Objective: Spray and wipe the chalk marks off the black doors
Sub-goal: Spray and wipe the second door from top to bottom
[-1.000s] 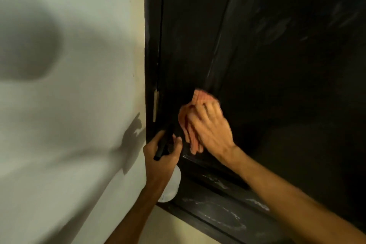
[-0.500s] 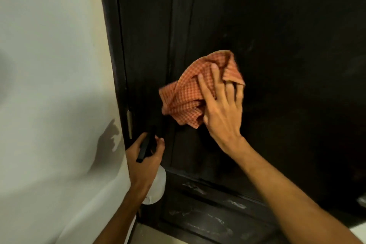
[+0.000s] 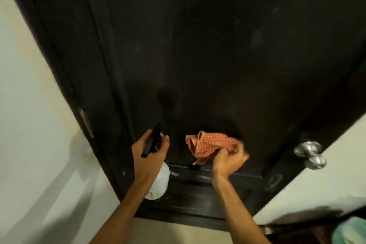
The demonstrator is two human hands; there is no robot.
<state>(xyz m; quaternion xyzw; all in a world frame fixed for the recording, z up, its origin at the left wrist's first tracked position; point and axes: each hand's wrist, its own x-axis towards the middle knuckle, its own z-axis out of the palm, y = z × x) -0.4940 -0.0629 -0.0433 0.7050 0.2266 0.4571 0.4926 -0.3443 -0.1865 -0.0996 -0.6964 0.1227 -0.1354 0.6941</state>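
**Risk: smearing, not clearing**

Beside the pale wall [image 3: 29, 105], the left hand [image 3: 150, 156] grips the spray bottle [image 3: 159, 183] (nozzle toward the black door [image 3: 198, 45]); a stray squeeze could wet it; further right, the right hand [image 3: 227, 159] pinches the bunched checked cloth [image 3: 210, 146] near the door; wadded so, it may only smear the chalk marks [image 3: 175, 174] below.

The black door [image 3: 198, 45] looks like painted wood, matt and smooth, with pale dusty chalk smears [image 3: 175, 174] on its moulding toward 6 o'clock. The checked cloth [image 3: 210, 144] is soft, crumpled woven fabric, and the spray bottle [image 3: 161, 182] at its 8 o'clock has a smooth white plastic body under a matt black plastic head. At 3 o'clock the door knob [image 3: 310, 153] is glossy polished metal; the hinge [image 3: 87, 124] at 9 o'clock is duller metal.
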